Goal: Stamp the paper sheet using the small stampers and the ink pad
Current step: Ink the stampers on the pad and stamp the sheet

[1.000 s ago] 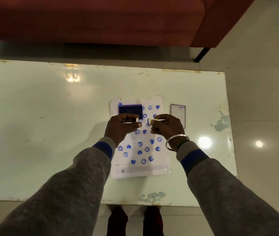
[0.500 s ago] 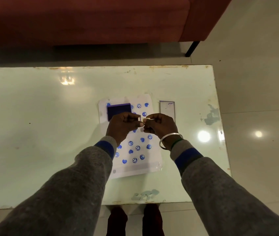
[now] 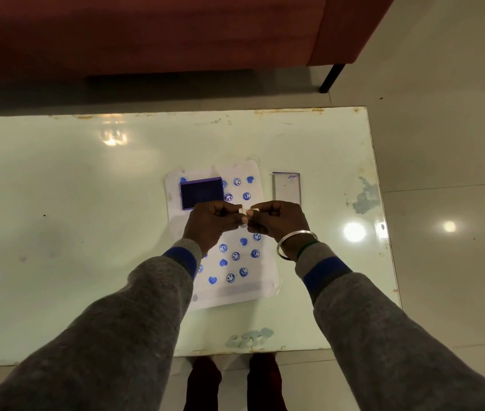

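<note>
A white paper sheet (image 3: 236,287) lies on the table, covered with several blue heart and smiley prints. The open blue ink pad (image 3: 202,193) sits on the sheet's upper left corner. My left hand (image 3: 213,222) and my right hand (image 3: 276,219) meet fingertip to fingertip above the middle of the sheet. Each pinches a small pale stamper (image 3: 244,210); the two pieces touch between my fingers. Most of each stamper is hidden by my fingers.
The ink pad's lid (image 3: 286,188) lies just right of the sheet. The glossy pale table (image 3: 72,232) has chipped patches near its right and front edges. A red sofa (image 3: 146,34) stands beyond the far edge. My feet show below the near edge.
My hands have come together, so the two stampers that were a little apart now touch. The view has shifted slightly; the sheet and the ink pad have stayed put.
</note>
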